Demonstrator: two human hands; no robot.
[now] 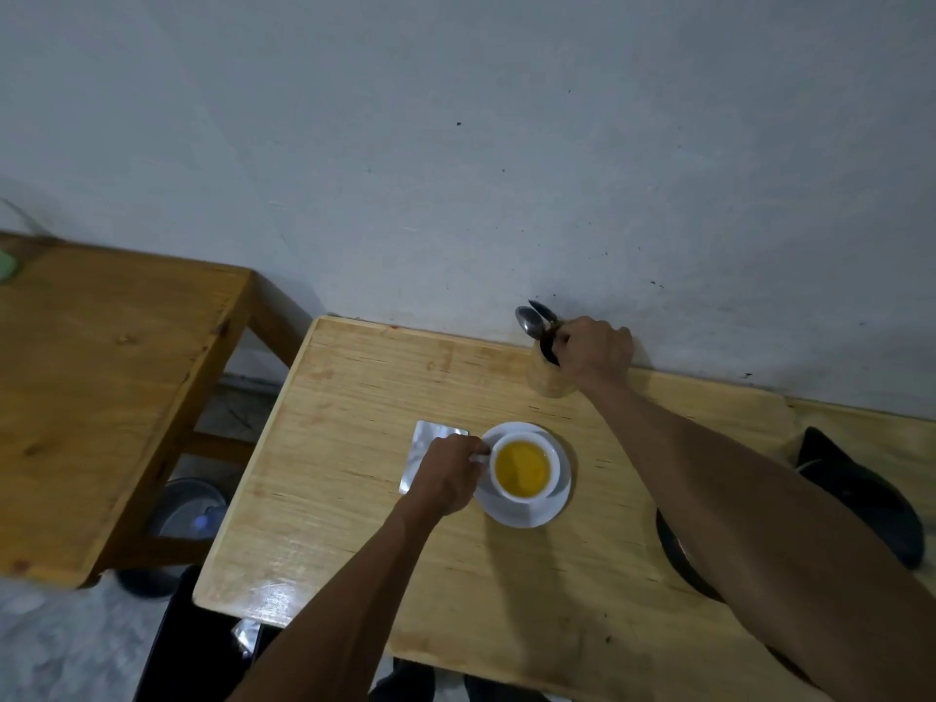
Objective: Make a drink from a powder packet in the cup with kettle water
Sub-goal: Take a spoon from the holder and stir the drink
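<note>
A white cup (552,461) holding yellow-orange liquid stands on a white saucer (554,509) in the middle of the wooden table (354,488). My left hand (448,476) pinches the cup's handle on its left side. A silvery powder packet (423,448) lies flat just left of the saucer, partly under that hand. At the back, against the wall, my right hand (595,352) closes over the mouth of a wooden holder (544,382), around the handles of the spoons (534,319) standing in it. A black kettle (856,494) sits at the right, mostly hidden behind my right forearm.
A second wooden table (101,397) stands to the left, across a gap. Below that gap a round grey container (185,509) sits on the floor. The white wall (456,144) runs directly behind the table.
</note>
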